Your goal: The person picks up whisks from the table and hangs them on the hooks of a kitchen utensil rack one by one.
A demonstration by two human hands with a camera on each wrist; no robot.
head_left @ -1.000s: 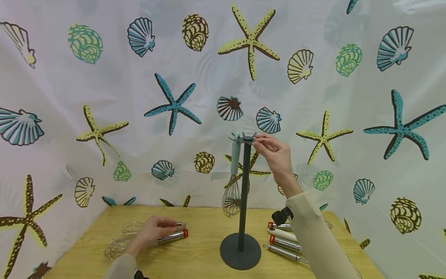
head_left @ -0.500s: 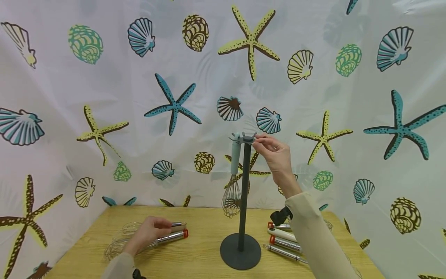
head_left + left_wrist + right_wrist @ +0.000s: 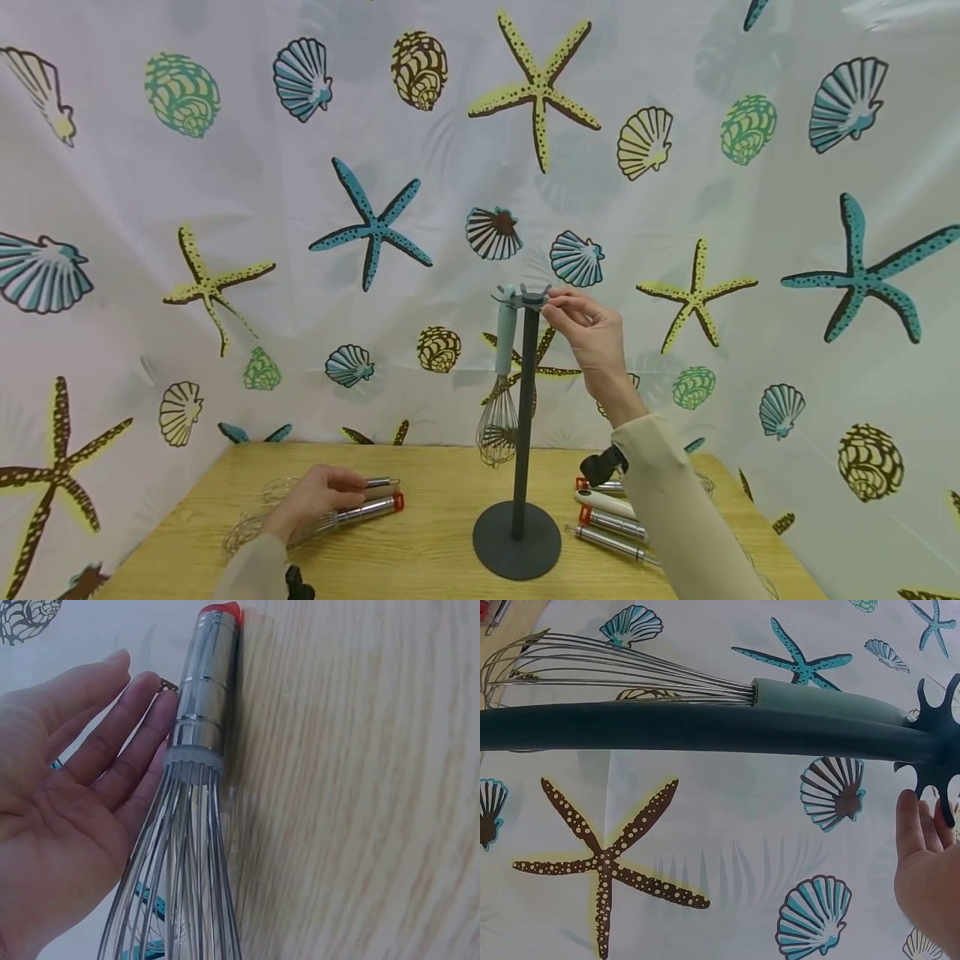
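The right hand (image 3: 596, 333) pinches the top of the stiff-looking stand (image 3: 525, 417); the relaxed left hand (image 3: 315, 500) holds nothing, beside a likely slippery steel whisk (image 3: 196, 754), best gripped mid-handle.

Stand (image 3: 525, 417): matt, smooth, looks like coated metal. Hung whisk (image 3: 504, 371) on stand: matt plastic-looking handle, shiny metal wires. Loose whisk (image 3: 196, 727) left of stand: glossy metal handle, plastic-looking end (image 3: 229, 610). Tool handles (image 3: 619, 525) right of stand: shiny metal, one smooth, plastic-looking. Table (image 3: 435, 483) under stand: wood grain, low sheen. Sheet (image 3: 420, 308) behind stand: smooth, slightly glossy.
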